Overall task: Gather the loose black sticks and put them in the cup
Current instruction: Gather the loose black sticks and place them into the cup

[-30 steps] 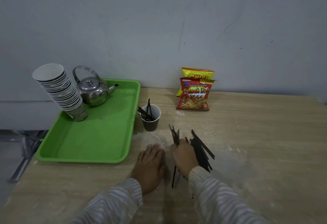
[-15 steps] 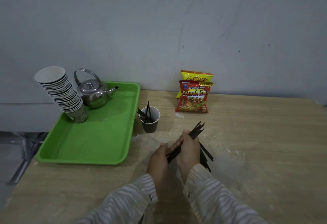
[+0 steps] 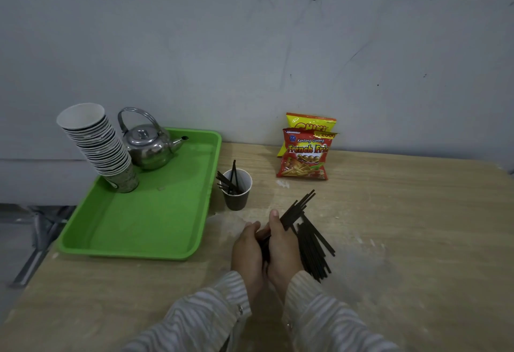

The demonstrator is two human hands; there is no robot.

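Roughly midway, judging by the layout. Green plastic tray [image 3: 133, 240] at far left holds a paper cup stack [image 3: 94, 143] and a shiny metal kettle [image 3: 147, 146]. Just right of it, the dark paper cup [image 3: 236, 193] already has several thin black sticks standing in it. Left hand [image 3: 247, 251] and right hand [image 3: 283, 249] are pressed together, both clamped on a bundle of sticks [image 3: 297, 210] angled up-right. Loose pile [image 3: 314, 249] left on the wooden table [image 3: 417, 226], touching the right hand.
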